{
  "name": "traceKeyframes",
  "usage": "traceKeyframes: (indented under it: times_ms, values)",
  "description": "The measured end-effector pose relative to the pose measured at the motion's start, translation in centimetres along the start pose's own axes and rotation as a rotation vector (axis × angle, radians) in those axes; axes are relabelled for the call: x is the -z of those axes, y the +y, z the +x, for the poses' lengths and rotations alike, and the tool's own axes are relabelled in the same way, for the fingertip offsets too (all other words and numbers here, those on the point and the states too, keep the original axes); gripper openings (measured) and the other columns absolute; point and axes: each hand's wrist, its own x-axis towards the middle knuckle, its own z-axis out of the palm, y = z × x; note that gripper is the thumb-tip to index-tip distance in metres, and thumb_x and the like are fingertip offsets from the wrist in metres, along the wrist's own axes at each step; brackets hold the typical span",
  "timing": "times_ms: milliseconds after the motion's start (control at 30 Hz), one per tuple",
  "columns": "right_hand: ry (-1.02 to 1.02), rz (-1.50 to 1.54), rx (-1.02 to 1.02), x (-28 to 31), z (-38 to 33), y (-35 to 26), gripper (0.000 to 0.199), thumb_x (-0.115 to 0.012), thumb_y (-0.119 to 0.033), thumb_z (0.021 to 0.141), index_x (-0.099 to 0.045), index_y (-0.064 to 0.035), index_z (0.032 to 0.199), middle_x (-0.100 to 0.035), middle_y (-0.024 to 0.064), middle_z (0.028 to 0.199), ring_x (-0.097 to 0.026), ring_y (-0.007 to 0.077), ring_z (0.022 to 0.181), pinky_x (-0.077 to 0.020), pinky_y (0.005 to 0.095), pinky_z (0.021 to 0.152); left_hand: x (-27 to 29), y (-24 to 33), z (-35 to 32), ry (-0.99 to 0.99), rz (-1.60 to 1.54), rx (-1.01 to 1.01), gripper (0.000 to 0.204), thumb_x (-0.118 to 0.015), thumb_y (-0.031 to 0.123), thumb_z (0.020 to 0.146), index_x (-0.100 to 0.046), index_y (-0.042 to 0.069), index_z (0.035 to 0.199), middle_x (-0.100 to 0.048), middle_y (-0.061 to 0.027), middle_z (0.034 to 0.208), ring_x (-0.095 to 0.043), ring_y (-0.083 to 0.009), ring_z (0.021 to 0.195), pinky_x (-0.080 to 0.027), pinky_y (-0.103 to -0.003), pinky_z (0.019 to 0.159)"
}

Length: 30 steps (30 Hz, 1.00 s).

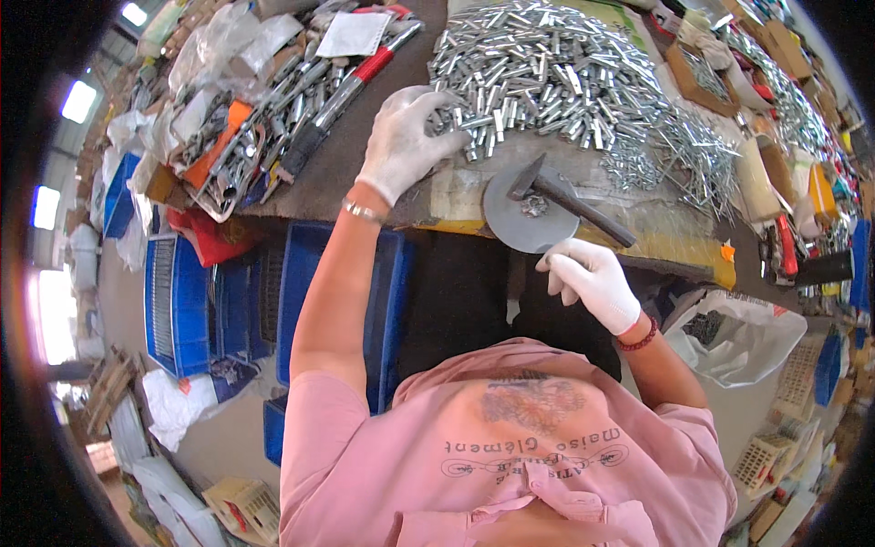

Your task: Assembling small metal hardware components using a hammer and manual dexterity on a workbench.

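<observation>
My left hand [406, 137], in a white glove, reaches to the left edge of a big pile of short silver metal tubes [547, 77]. Its thumb and fingers curve round a few tubes there. In front of the pile lies a round grey metal disc [510, 214], its near edge over the table's front edge. Across the disc rests a hammer [579, 205], head to the left, handle slanting right. Some small metal bits sit on the disc beside the hammer. My right hand [592, 284], also gloved, hovers just nearer than the disc, fingers curled; anything inside them is hidden.
Thin metal pins [706, 164] lie heaped right of the tubes. Hand tools and a red-and-black bar [351, 91] crowd the table's left. Blue crates [178, 305] stand below on the left. An open white sack [738, 337] with dark pieces sits below right.
</observation>
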Motion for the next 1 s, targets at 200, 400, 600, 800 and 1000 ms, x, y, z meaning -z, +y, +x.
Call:
traceKeyframes:
  times_ms: [200,400,600,800,1000]
  values:
    - [0.070,0.077,-0.003,0.8,-2.8,0.7,0.024,-0.058,-0.018,0.105,-0.074,-0.0003,0.106,-0.070,0.0029,0.079,-0.059,0.0070,0.062,-0.0475,0.0228,0.059,-4.2,-1.1,2.2,-0.160,0.064,0.093,0.031,-0.083,0.035,0.074,-0.079,0.013,0.096,-0.072,-0.0125,0.109,-0.066,-0.0351,0.113,-0.053,-0.047,0.100]
    - [0.100,0.117,-0.014,1.9,-3.9,1.4,0.023,-0.057,-0.017,0.105,-0.073,-0.0005,0.108,-0.071,0.0031,0.082,-0.060,0.0072,0.064,-0.0480,0.0228,0.061,-3.9,-1.3,-1.4,-0.136,0.086,0.000,0.016,-0.079,0.022,0.075,-0.078,0.013,0.088,-0.073,-0.0113,0.103,-0.067,-0.0356,0.106,-0.053,-0.047,0.096]
    - [0.111,0.104,-0.018,2.7,-5.0,1.0,0.022,-0.057,-0.016,0.105,-0.073,-0.0006,0.109,-0.070,0.0032,0.082,-0.059,0.0071,0.065,-0.0487,0.0230,0.062,-2.3,2.8,-2.0,-0.094,0.214,-0.060,0.013,-0.080,0.020,0.076,-0.077,0.012,0.087,-0.073,-0.0103,0.098,-0.068,-0.0350,0.100,-0.052,-0.047,0.091]
    - [0.126,0.100,0.008,2.9,-5.4,-0.1,0.022,-0.058,-0.017,0.105,-0.073,-0.0012,0.109,-0.070,0.0025,0.083,-0.060,0.0065,0.066,-0.0488,0.0226,0.062,-5.2,3.4,0.1,-0.094,0.392,-0.066,0.016,-0.081,0.020,0.077,-0.079,0.012,0.091,-0.072,-0.0117,0.092,-0.069,-0.0341,0.093,-0.054,-0.047,0.086]
    - [0.582,-0.458,0.359,8.8,-4.3,1.2,0.014,-0.070,-0.014,0.100,-0.076,-0.0050,0.109,-0.073,0.0039,0.093,-0.068,0.0092,0.077,-0.0551,0.0277,0.067,-3.0,5.6,-1.1,-0.039,-0.121,-0.105,0.015,-0.081,0.005,0.075,-0.072,0.004,0.087,-0.072,-0.0132,0.099,-0.068,-0.0347,0.101,-0.053,-0.043,0.092]
